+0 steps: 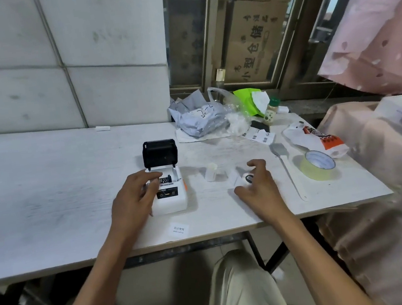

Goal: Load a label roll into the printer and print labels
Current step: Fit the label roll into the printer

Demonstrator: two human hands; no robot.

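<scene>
The right hand is curled over a small white label roll lying on the bench, thumb on one side and fingers arched over the other. The grip looks closed around the roll, though I can't tell whether the roll has left the surface; a loose tail of label paper trails from it toward the printer.

The left hand rests on the near left side of the small white printer, fingers reaching over the rim of the open bay. It steadies the body more than it clasps it, with the fingers bent but not shut on anything I can make out.

The printer's black lid stands tipped up and back, and the bay beneath shows dark parts with no roll seated in it. So the step in hand, as I judge it, is fetching the roll: the lid is open, loading not yet done.

The next move calls for carrying the roll across, past the little clear cup standing between, and dropping it in with the paper tail leading toward the front slot, then pressing the lid down.

A roll of yellow tape and a white-handled brush lie well off to the right.
</scene>
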